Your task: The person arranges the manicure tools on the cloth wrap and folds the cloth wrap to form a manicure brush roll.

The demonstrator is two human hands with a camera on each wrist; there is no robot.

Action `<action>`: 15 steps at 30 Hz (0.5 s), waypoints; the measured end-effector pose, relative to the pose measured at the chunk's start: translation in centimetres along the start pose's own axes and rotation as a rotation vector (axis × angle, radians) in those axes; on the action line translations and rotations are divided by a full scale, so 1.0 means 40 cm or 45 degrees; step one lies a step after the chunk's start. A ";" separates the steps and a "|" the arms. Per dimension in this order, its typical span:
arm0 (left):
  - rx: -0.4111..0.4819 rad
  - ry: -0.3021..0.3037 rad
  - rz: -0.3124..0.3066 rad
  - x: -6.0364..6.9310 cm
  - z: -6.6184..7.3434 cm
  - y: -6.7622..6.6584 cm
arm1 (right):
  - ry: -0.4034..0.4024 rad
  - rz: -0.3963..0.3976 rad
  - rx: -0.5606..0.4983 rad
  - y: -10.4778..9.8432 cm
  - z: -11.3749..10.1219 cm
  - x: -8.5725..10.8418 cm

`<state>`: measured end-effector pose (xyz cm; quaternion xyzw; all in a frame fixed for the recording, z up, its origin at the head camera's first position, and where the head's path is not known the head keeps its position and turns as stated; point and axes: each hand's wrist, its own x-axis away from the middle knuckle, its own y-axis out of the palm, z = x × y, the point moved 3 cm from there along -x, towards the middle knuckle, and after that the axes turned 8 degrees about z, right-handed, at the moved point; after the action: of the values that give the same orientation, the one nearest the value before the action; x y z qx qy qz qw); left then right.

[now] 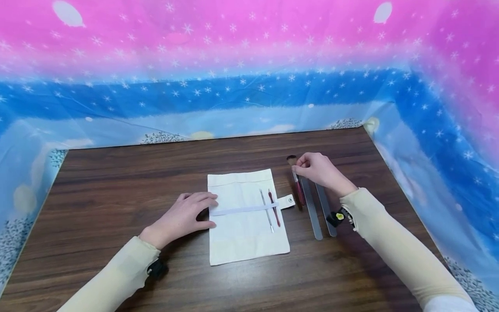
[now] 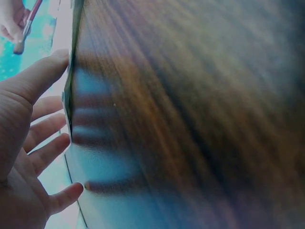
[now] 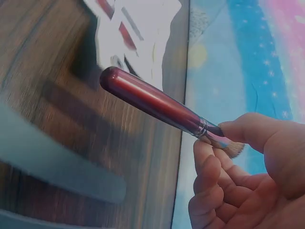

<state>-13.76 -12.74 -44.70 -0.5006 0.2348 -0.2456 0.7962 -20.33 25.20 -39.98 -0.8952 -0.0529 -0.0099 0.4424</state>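
Note:
A white cloth tool pouch (image 1: 238, 240) lies spread flat, an elastic band across its middle. Under the band, near its right side, sit a thin silver tool with a flat lower end (image 1: 267, 212) and a slim dark-red tool (image 1: 274, 209). My left hand (image 1: 189, 214) touches the pouch's left edge with fingers spread and relaxed, holding nothing. Right of the pouch, my right hand (image 1: 321, 171) pinches a brush by the silver ferrule below its brown bristles. In the right wrist view the brush's glossy dark-red handle (image 3: 147, 98) points away from the fingers, raised off the table.
Two long grey nail files (image 1: 312, 212) lie side by side on the dark wooden table (image 1: 128, 182), below my right hand. A snap tab (image 1: 287, 201) sticks out from the pouch's right edge. Pink and blue snowflake-patterned sheeting (image 1: 241, 91) surrounds the table's back and sides.

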 end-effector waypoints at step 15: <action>0.001 0.004 -0.004 -0.001 -0.003 0.000 | 0.017 -0.048 -0.093 0.039 -0.057 -0.018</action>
<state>-13.86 -12.81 -44.73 -0.5002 0.2352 -0.2477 0.7957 -20.80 22.37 -39.88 -0.9094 -0.0666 -0.0262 0.4097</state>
